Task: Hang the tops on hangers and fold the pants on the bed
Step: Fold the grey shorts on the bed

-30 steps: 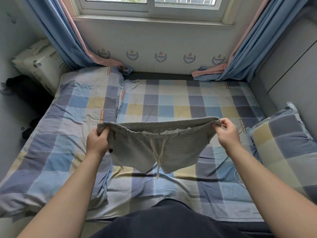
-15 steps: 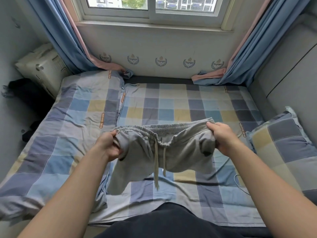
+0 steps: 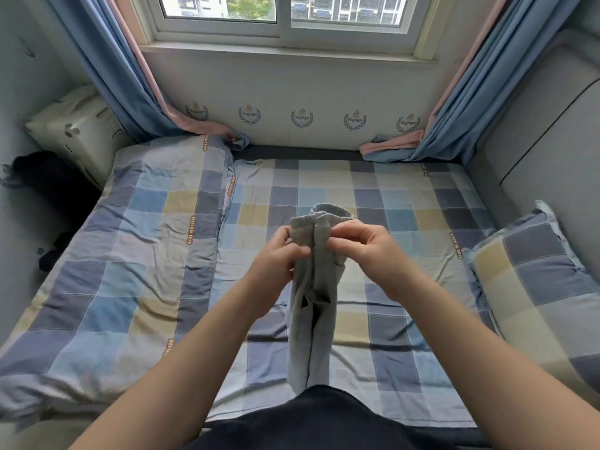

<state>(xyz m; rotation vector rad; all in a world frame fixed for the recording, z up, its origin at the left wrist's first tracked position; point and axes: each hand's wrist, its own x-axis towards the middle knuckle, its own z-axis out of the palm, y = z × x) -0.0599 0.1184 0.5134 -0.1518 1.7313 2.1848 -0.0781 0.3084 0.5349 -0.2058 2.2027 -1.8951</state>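
Holding the grey shorts (image 3: pixel 311 319) up over the middle of the bed (image 3: pixel 406 203), I have the waistband bunched between both hands. My left grip (image 3: pixel 276 258) pinches the cloth from one side and my right grip (image 3: pixel 367 251) pinches it from the other, the two nearly touching. The shorts hang doubled lengthwise in a narrow strip, and the lower end reaches down near my dark lap. I cannot tell whether it touches the sheet.

The bed wears a checked sheet of blue, grey and yellow squares. A matching quilt (image 3: pixel 130 254) lies rumpled along its left side, and a matching pillow (image 3: pixel 535 287) sits at its right edge by a grey padded panel (image 3: pixel 552 141). At the far end a white wall (image 3: pixel 302 89) with small crest prints runs under a window (image 3: pixel 282 14). Blue curtains (image 3: pixel 107 66) lined in pink drop at both sides onto the bed. A pale bag (image 3: pixel 74 131) stands in the left corner, with dark clothes (image 3: pixel 42 177) beside it.
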